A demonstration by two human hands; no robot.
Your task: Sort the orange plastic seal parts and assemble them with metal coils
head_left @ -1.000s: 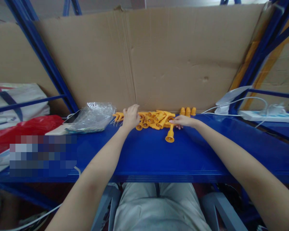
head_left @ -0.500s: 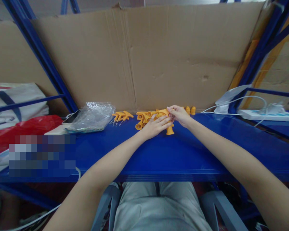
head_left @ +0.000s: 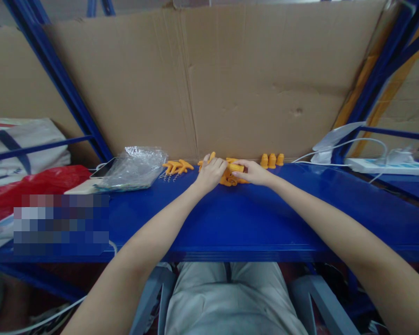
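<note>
- Work in hand: the left hand is curled closed, a slim orange-yellow plastic tip standing up past its fingers. It appears to belong to a held piece, the rest of which is hidden.
- The right hand pinches a short orange-yellow plastic cylinder between thumb and fingers, lying roughly level and pointing toward the left hand.
- Change noted: half a second ago both hands met over one bell-ended piece at the front of the heap; now they stand side by side, slightly apart, and that piece no longer shows there.
- Finding: one piece has probably been parted into two — handle to the left hand, sleeve to the right. This is judged, not seen; the fingers cover any join.
- Location of stock: a jumbled heap of orange-yellow plastic pieces lies on the blue metal table, beneath and between the hands, partly covered by them.
- Left of it, orange-yellow handles with bare metal spirals lie in a row; right of it stand three orange-yellow plastic caps. Both groups are unchanged, so the latest pair has joined neither.
- Surroundings: clear plastic bag at left, brown cardboard sheet behind.
</note>
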